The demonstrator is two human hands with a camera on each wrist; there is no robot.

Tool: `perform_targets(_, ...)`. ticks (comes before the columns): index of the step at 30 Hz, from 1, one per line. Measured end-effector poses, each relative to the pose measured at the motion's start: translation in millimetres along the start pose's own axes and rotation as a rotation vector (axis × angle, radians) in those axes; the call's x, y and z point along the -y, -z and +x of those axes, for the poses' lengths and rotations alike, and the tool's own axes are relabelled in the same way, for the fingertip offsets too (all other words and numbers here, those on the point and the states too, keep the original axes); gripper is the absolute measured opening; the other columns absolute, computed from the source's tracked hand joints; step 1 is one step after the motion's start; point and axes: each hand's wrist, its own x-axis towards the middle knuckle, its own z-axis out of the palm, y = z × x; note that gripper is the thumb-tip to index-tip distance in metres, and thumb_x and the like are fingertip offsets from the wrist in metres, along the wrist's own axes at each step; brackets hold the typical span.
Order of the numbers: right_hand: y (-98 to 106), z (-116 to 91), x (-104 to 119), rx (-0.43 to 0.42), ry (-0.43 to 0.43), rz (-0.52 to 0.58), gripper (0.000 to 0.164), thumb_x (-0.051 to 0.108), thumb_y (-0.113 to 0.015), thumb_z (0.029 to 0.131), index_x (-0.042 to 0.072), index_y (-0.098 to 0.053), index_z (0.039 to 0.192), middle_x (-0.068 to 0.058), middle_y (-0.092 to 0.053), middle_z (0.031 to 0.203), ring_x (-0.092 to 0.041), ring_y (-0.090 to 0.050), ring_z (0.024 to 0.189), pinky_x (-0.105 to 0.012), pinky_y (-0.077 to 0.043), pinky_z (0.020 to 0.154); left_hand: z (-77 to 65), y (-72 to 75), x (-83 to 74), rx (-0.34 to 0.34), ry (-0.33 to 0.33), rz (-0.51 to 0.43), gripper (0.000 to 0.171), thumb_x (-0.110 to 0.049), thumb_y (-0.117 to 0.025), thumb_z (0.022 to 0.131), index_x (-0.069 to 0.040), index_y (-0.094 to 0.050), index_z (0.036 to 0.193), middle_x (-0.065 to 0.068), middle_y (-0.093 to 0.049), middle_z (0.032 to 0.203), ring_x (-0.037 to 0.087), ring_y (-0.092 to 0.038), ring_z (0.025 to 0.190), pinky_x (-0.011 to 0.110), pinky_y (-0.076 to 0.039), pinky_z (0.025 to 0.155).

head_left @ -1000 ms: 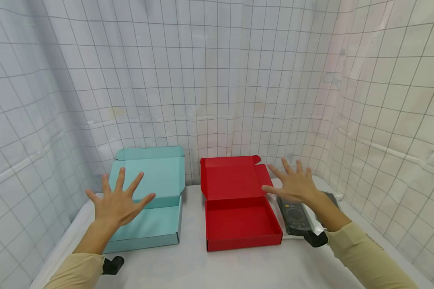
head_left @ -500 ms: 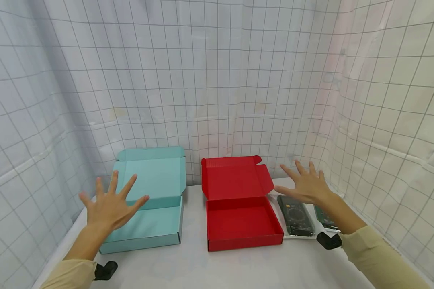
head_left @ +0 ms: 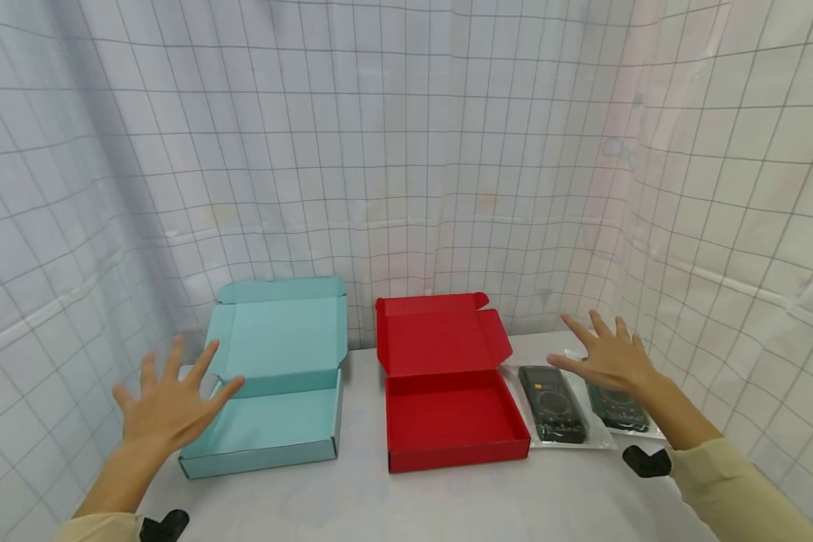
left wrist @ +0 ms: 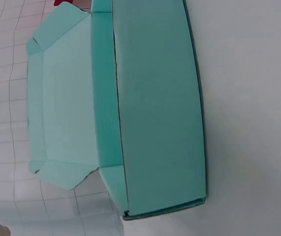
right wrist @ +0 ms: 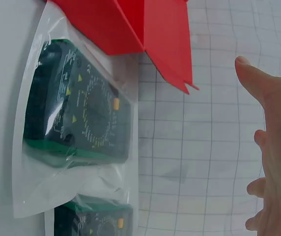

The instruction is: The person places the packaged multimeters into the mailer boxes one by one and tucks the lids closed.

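Meter one (head_left: 553, 404): dark, dial up, flat on the table (head_left: 352, 503) in a clear bag (head_left: 599, 435), at 3 o'clock from the red box (head_left: 457, 456) and just beside it; clock read from the person's side, 12 straight ahead.

Meter two (head_left: 619, 410): same type, bagged, at 3 o'clock from the first, partly hidden by the right arm in the head view.

Right hand (head_left: 610, 361): raised, in the head view at the 12 o'clock end of the second meter, touching neither; fingers apart, thumb out towards 9 o'clock, nothing held.

Left hand (head_left: 165, 405): raised, at 9 o'clock from the blue box (head_left: 264, 458), off its walls; fingers spread, nothing held.

Boxes: two, card, side by side, blue at 9 o'clock from red, lids up at 12 o'clock.

Handling, judged by eye: meters probably rigid, of moderate weight; bag thin, soft, slippery, apt to slide over the case; dial and screen the tender parts. Best hold: both long sides, at 9 and 3 o'clock, through the plastic, not by its loose edge. Blue box likely light and stiff, best taken by the walls; flaps bend easily
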Motion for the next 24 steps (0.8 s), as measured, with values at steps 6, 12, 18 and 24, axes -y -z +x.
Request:
perform_targets(6,-5,-9,-19,-0.019,0.016,0.001,0.096,0.073,-0.054,0.093,0.014,-0.027,0.164,-0.043,-0.021,0.157,-0.078,-0.016,0.133,-0.087,-0.018,0.100,-13.0,-1.4,22.4,0.058,0.041,-0.077,0.090,-0.069,-0.046,0.100,-0.024,-0.007,0.168,0.036,-0.003,0.164,0.076,-0.010,0.134,0.096,-0.010,0.082)
perform_targets(12,-16,-18,-37,-0.025,0.024,0.023,0.096,0.069,-0.056,0.094,0.008,-0.029,0.162,-0.046,-0.024,0.154,-0.079,-0.021,0.130,-0.087,-0.021,0.099,-23.8,-5.2,40.7,0.162,0.075,-0.227,0.092,-0.061,-0.043,0.104,-0.009,0.002,0.166,0.047,0.002,0.157,0.077,-0.009,0.133,0.092,-0.019,0.086)
perform_targets(18,-30,-21,-55,-0.027,0.038,0.097,0.097,0.064,-0.059,0.095,-0.001,-0.029,0.160,-0.048,-0.027,0.151,-0.075,-0.026,0.131,-0.085,-0.025,0.099,-29.3,-8.5,52.4,0.321,0.140,-0.504,0.097,-0.055,-0.046,0.106,-0.005,0.016,0.162,0.044,0.004,0.159,0.069,-0.005,0.140,0.088,-0.018,0.096)
perform_targets(24,-46,-26,-69,-0.019,0.040,0.209,0.099,0.057,-0.064,0.095,-0.006,-0.024,0.160,-0.047,-0.027,0.151,-0.070,-0.029,0.134,-0.085,-0.028,0.096,-33.8,-11.7,62.8,0.534,0.210,-0.693,0.097,-0.046,-0.051,0.108,-0.001,0.017,0.161,0.039,0.001,0.162,0.062,-0.014,0.144,0.076,-0.030,0.105)
